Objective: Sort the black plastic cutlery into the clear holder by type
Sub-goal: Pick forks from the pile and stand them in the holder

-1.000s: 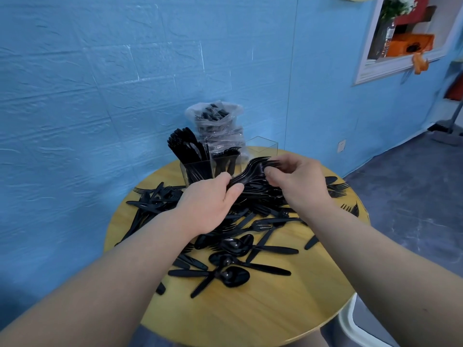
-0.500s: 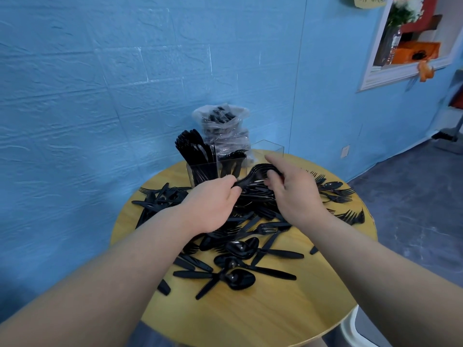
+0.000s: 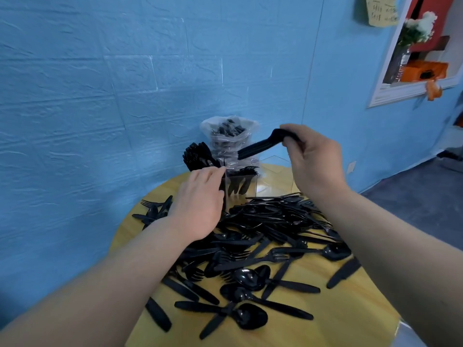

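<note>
Up off the pile since a moment ago, the right hand (image 3: 313,159) has lifted its bundle of black forks (image 3: 260,145) above the clear holder (image 3: 226,189), while the left hand (image 3: 200,201) has slid back from the heap to the holder's front.

Left of the holder, a few stray forks and knives (image 3: 152,211) lie on the round wooden bench (image 3: 338,321). The left hand rests with relaxed fingers against the holder's front wall, its grip released and holding nothing. Inside the holder, the left compartment is packed with upright black spoons (image 3: 196,155), and the next one to the right holds forks standing tines up (image 3: 244,172). Behind the holder stands a clear plastic bag of more cutlery (image 3: 229,139). Above and to the right of the holder, the right hand's grip is clenched on the fork bundle, handles slanting down toward the holder. In front of the holder and to its right, the loose cutlery pile (image 3: 263,236) spreads across the bench.
</note>
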